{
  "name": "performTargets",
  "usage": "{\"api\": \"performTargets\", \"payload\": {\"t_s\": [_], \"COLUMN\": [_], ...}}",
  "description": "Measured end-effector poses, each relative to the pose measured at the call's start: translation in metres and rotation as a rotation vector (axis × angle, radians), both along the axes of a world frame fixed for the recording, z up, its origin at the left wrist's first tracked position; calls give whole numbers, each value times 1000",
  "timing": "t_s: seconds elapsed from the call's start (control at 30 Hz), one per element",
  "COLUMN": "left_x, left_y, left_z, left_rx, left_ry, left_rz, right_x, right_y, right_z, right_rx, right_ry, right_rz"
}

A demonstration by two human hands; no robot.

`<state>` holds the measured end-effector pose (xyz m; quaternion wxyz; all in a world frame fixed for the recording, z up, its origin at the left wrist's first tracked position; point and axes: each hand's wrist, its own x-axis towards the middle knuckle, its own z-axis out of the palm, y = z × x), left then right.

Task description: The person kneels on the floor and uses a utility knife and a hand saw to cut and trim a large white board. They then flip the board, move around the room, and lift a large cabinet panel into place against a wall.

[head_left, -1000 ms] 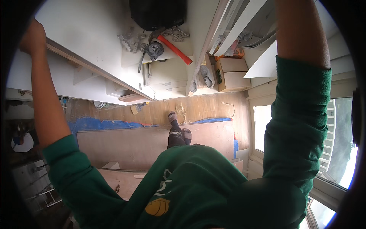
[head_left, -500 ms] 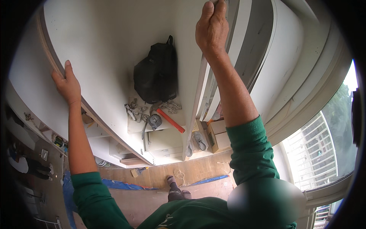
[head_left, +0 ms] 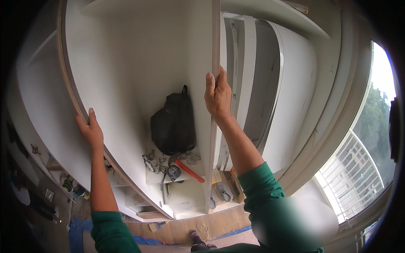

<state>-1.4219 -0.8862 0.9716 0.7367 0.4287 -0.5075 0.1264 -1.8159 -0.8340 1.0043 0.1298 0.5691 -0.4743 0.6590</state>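
Observation:
My left hand (head_left: 90, 131) grips the front edge of a white cabinet's left upright panel (head_left: 69, 74), thumb on the inner face and fingers round the outer side. On the right, my right hand (head_left: 218, 96) is closed round the edge of the other upright panel (head_left: 216, 33), thumb inward. Between the panels, a black backpack (head_left: 173, 124) stands on a low shelf. In front of it lie several metal hinges (head_left: 155, 163), a tool with a red handle (head_left: 190, 170) and a round grey item (head_left: 173, 172) whose kind I cannot make out.
Curved white boards (head_left: 293, 84) and strips stand right of the cabinet. Grey shoes (head_left: 222, 192) sit near its foot. A window with a white railing (head_left: 352, 164) is at far right. Blue sheeting (head_left: 80, 230) edges the floor. Another person (head_left: 25, 200) shows at far left.
The view has tilted upward, so cabinet, backpack and both hands sit lower in the picture. More of the right panel's edge shows above my right hand. Both hands still grip the panels.

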Motion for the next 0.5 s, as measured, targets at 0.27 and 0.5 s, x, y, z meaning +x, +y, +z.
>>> {"api": "performTargets", "payload": {"t_s": [0.27, 0.5], "left_x": [-6, -18], "left_y": [0, 9], "left_z": [-5, -1], "left_rx": [118, 26], "left_ry": [-16, -292], "left_rz": [160, 411], "right_x": [3, 5], "right_y": [2, 13], "right_z": [-14, -9], "right_rx": [-15, 96], "right_ry": [-6, -94], "right_rz": [-22, 0]}}
